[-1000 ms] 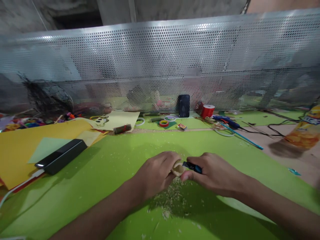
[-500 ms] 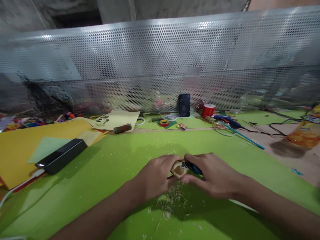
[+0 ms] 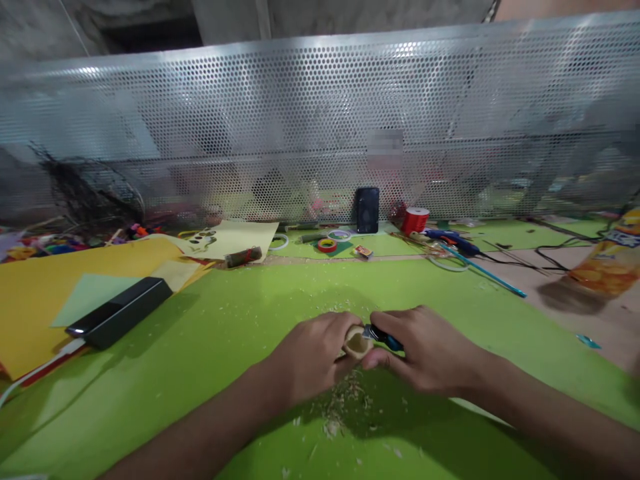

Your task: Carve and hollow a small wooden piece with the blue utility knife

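Observation:
A pale, hollow, tube-like piece that looks like bamboo has its open end facing me. My left hand is wrapped round it from the left. My right hand grips a dark blue and black cutter knife, whose short blade touches the upper right of the tube's rim. The right thumb lies against or very near the tube's lower right side. Beneath both hands, pale shavings are heaped and scattered over the green sheet.
A black power bank with a white cable lies left on yellow paper. Along the back are a phone, tape rolls, a red ribbon spool and a blue glue gun. A drink bottle stands right, before a perforated metal panel.
The knife blade shows more and sits slightly differently on the rim. The tube has turned a little in my left hand. Both hands stay nearly in place.

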A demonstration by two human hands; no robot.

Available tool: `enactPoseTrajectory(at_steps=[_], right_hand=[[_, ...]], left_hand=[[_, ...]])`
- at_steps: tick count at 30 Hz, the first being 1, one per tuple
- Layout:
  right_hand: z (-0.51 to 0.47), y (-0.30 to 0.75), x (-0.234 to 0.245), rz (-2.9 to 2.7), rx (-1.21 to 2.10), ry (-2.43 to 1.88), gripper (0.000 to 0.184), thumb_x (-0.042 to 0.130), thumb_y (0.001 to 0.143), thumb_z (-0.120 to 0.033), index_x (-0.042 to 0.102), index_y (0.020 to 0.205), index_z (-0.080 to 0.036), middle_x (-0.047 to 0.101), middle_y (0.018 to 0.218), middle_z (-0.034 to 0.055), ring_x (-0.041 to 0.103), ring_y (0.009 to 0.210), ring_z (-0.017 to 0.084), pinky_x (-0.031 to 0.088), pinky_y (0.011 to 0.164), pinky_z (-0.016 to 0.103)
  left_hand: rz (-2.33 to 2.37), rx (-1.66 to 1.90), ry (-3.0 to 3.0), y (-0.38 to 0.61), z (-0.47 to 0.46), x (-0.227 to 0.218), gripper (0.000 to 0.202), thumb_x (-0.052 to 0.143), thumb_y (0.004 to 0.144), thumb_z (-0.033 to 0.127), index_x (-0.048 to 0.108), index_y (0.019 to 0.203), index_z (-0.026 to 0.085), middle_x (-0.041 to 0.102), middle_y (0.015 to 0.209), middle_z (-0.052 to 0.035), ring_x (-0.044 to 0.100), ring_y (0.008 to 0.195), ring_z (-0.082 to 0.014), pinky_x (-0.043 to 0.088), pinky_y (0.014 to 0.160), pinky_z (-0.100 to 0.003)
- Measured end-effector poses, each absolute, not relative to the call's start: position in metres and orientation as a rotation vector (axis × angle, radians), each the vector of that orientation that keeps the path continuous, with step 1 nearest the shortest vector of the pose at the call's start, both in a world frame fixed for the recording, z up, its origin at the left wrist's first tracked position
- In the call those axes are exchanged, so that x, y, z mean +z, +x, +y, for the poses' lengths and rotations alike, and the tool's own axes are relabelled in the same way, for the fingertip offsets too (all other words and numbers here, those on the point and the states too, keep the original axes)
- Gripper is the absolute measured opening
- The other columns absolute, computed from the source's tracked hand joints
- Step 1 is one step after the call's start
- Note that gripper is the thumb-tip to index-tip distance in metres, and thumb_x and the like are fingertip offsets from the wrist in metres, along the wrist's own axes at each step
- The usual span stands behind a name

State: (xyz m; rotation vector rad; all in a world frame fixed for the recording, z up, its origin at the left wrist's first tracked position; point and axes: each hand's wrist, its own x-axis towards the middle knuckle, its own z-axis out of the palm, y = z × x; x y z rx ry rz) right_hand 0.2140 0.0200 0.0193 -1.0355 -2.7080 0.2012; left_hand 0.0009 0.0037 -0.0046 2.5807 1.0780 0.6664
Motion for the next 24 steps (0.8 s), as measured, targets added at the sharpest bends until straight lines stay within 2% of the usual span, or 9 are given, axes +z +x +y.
enactPoseTrajectory(at_steps=[6,10,17,24], right_hand=[[0.0207,0.2124,0.0206,-2.734,0.254,-1.119,0.057,0.031,0.094,-0.067,0.054,0.076,-0.018,0.056,0.058,0.0030,0.042,0.046,0.013,0.019,0.049,0.027],[0.0217,0.2120,0.0206,-2.729,0.243,-1.151,0.059,0.030,0.094,-0.067,0.056,0.075,-0.017,0.057,0.057,0.0032,0.042,0.044,0.012,0.019,0.048,0.027],[0.0244,0.2122,0.0199,-2.743,0.183,-1.198,0.065,0.028,0.091,-0.071,0.059,0.072,-0.017,0.055,0.053,0.0034,0.040,0.043,0.012,0.018,0.048,0.027],[0.0244,0.2111,0.0204,-2.752,0.165,-1.256,0.068,0.028,0.091,-0.072,0.061,0.070,-0.017,0.057,0.053,0.0043,0.038,0.043,0.011,0.018,0.047,0.027]], left_hand=[[1.087,0.660,2.743,-0.0017,0.0051,-0.0001,0.024,0.061,0.088,0.021,0.050,0.109,0.015,0.066,0.094,-0.0069,0.063,0.081,-0.0216,0.052,0.068,-0.034],[1.103,0.675,2.787,-0.0015,0.0063,0.0004,0.017,0.058,0.090,0.020,0.050,0.104,0.015,0.065,0.087,-0.0052,0.062,0.074,-0.0182,0.051,0.061,-0.029],[1.153,0.687,2.853,-0.0016,0.0058,-0.0026,0.014,0.059,0.088,0.016,0.051,0.099,0.015,0.064,0.083,-0.0043,0.059,0.068,-0.0168,0.050,0.058,-0.028],[1.225,0.614,2.969,0.0008,0.0047,-0.0030,0.019,0.055,0.084,0.007,0.050,0.102,0.014,0.064,0.089,-0.0069,0.062,0.077,-0.0212,0.055,0.065,-0.035]])
